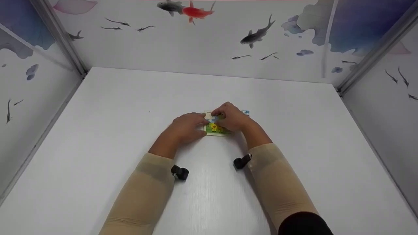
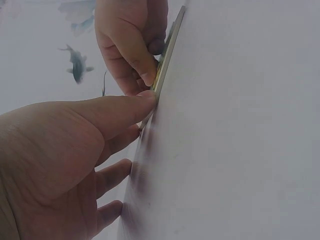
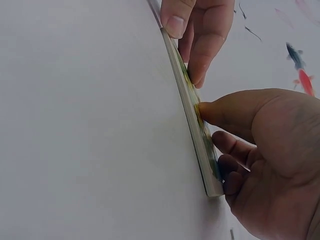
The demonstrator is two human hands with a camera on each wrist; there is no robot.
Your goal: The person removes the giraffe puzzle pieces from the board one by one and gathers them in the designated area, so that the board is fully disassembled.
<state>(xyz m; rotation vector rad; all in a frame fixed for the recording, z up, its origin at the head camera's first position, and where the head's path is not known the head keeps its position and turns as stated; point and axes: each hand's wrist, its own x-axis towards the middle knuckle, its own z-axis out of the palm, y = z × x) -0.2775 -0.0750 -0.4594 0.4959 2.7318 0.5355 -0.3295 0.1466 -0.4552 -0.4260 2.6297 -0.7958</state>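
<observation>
A thin jigsaw puzzle board (image 1: 218,133) with yellow figures on green lies on the table. My left hand (image 1: 189,128) holds its left end, thumb at the near corner; in the left wrist view the left hand's other fingers (image 2: 114,175) are spread down to the tabletop. Over the board's upper part, my right hand (image 1: 231,118) has its thumb and curled fingers around a light-blue puzzle piece (image 1: 213,119), largely hidden by the fingers. In the right wrist view the right thumb (image 3: 212,112) touches the printed face, and the board's pale edge (image 3: 192,120) shows side-on.
The white table (image 1: 209,195) meets a back wall (image 1: 196,49) printed with fish, with more panels at both sides. A blue-and-white patterned patch (image 1: 245,112) shows behind the right hand. Small black cameras (image 1: 180,173) sit at both wrists.
</observation>
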